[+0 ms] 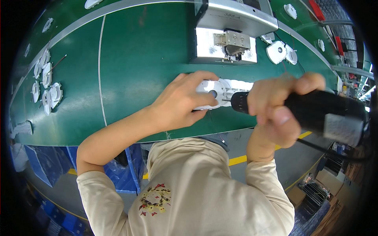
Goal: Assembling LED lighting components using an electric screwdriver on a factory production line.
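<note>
A white plastic housing (206, 87) with a dark round spot near its middle lies at the bench's near side. My left hand (182, 98) grips it from the left, fingers bent over its upper and lower edges. My right hand (275, 103) is wrapped round a black electric screwdriver (321, 114) with a cord. The screwdriver lies nearly level, its bit pointing left at the housing's right part; whether the bit touches a screw I cannot tell. Other white plastic (242, 85) shows just behind the screwdriver's nose, partly covered by my right hand.
A metal fixture (236, 43) stands beyond the housing. Several white parts lie at the left (46, 98), and more white parts (276, 52) sit right of the fixture. A metal rail (78, 24) curves along the bench's far side. Blue bins (49, 165) stand below the near edge.
</note>
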Demonstrator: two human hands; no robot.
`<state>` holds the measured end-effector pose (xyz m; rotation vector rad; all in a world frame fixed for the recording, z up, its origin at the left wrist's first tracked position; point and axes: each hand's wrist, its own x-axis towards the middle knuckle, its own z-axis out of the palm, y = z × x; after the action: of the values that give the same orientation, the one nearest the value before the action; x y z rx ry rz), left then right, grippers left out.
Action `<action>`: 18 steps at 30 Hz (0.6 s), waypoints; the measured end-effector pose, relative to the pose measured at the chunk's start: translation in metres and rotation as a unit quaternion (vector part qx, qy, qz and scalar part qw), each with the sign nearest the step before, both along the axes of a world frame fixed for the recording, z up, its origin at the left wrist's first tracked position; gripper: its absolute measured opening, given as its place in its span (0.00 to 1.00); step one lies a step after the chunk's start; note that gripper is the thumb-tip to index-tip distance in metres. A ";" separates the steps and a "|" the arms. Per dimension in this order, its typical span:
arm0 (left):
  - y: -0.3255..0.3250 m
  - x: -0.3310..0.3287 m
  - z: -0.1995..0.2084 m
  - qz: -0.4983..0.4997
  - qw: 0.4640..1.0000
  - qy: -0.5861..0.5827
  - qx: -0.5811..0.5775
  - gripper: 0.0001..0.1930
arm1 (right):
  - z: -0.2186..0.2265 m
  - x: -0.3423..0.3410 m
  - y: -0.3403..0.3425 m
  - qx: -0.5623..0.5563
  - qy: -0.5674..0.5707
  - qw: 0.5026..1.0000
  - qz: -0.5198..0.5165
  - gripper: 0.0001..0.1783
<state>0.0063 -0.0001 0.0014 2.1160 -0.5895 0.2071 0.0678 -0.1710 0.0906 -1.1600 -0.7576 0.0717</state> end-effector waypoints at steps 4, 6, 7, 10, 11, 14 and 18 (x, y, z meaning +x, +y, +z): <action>0.002 0.005 -0.001 -0.009 0.998 0.042 -0.037 0.15 | 0.012 0.029 -0.018 0.033 -0.057 0.989 0.134 0.26; 0.002 0.005 -0.001 -0.004 0.998 0.059 -0.035 0.15 | 0.016 0.030 -0.022 0.031 -0.057 0.989 0.136 0.25; 0.002 0.005 0.001 -0.007 0.998 0.058 -0.032 0.15 | 0.018 0.029 -0.024 0.027 -0.057 0.988 0.142 0.25; 0.003 0.006 0.003 -0.006 0.996 0.074 -0.050 0.15 | 0.021 0.030 -0.028 0.036 -0.074 0.985 0.153 0.25; 0.004 0.007 0.006 -0.007 0.990 0.097 -0.104 0.14 | 0.024 0.030 -0.031 0.039 -0.076 0.985 0.150 0.25; 0.015 0.010 0.015 -0.022 0.980 0.118 -0.161 0.14 | 0.034 0.029 -0.041 0.078 -0.074 0.984 0.141 0.24; 0.023 0.012 0.032 -0.071 0.875 0.266 -0.399 0.17 | 0.033 0.035 -0.053 0.120 -0.074 0.983 0.114 0.24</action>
<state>0.0184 0.0232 0.0331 1.2290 -0.2476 -0.1947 0.1031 -0.2237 0.1238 -0.8521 -1.0010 0.0822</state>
